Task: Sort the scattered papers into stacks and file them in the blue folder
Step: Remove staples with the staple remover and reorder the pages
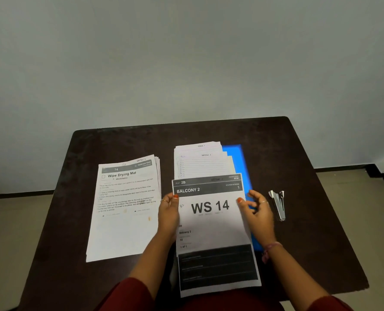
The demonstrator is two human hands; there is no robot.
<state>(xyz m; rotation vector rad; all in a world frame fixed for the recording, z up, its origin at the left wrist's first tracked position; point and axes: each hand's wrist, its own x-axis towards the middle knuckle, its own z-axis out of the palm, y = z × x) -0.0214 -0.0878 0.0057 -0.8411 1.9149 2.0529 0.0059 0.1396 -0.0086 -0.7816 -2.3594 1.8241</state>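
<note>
fingers of both my hands frame a printed sheet reading "ws 14" point(211, 221) at the near middle of a dark table point(298, 153). my left hand point(168, 214) pinches the sheet's left edge, thumb on top at the 9 o'clock side of the big lettering, the other fingers hidden beneath. my right hand point(257, 212) sits at the 3 o'clock side, thumb tip on the paper's right margin, the remaining fingers loosely spread and lifted; i cannot tell whether any of them touch the page. the sheet's lower end hangs over the table's near edge toward my lap.

at 12 o'clock from the sheet, a fanned stack of lined pages point(201, 160) lies on the blue folder point(238, 158), whose bright cover shows along the stack's right side and again near my right wrist. the held sheet overlaps the stack's near edge.

at 9 o'clock, well apart from the folder, a second stack point(125, 209) lies flat, its top page headed "wipe drying mat".

at 3 o'clock, beside my right hand but not touching it, a metal stapler point(278, 205) rests on the table.

red sleeves point(128, 295) cover my upper arms; a bracelet point(270, 249) circles my right wrist.
</note>
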